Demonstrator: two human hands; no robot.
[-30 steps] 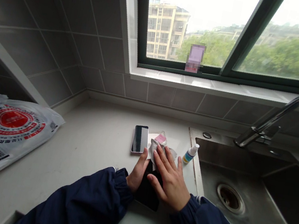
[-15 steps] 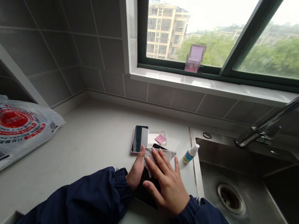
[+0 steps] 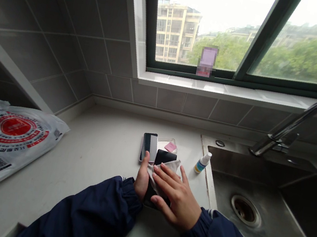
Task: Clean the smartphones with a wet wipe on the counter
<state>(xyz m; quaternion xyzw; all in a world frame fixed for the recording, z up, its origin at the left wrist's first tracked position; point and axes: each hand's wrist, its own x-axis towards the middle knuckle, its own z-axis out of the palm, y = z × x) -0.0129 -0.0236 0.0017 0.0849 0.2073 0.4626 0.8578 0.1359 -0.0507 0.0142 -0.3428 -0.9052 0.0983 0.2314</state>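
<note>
My left hand (image 3: 142,177) is closed around the left side of a black, flat phone-like device (image 3: 165,158), its thumb up along the edge. A light grey cloth (image 3: 172,165) lies across the middle of the device. My right hand (image 3: 177,193) lies flat over the cloth with fingers stretched out, pressing it on the dark surface; the thumb is apart from the other fingers. Just beyond my left thumb, another phone (image 3: 149,146) with a pale edge rests on the counter. Both palms hide much of the device's lower part.
Behind the device are a clear phone case (image 3: 163,140) and a pink piece (image 3: 170,147). A small white spray bottle (image 3: 202,163) stands upright beside the steel sink (image 3: 223,187) and its faucet (image 3: 300,115). A printed plastic bag (image 3: 6,145) occupies the counter's left side.
My right hand and the cloth have slid slightly down and left over the device, uncovering more of its black upper end. My left thumb has shifted left.
</note>
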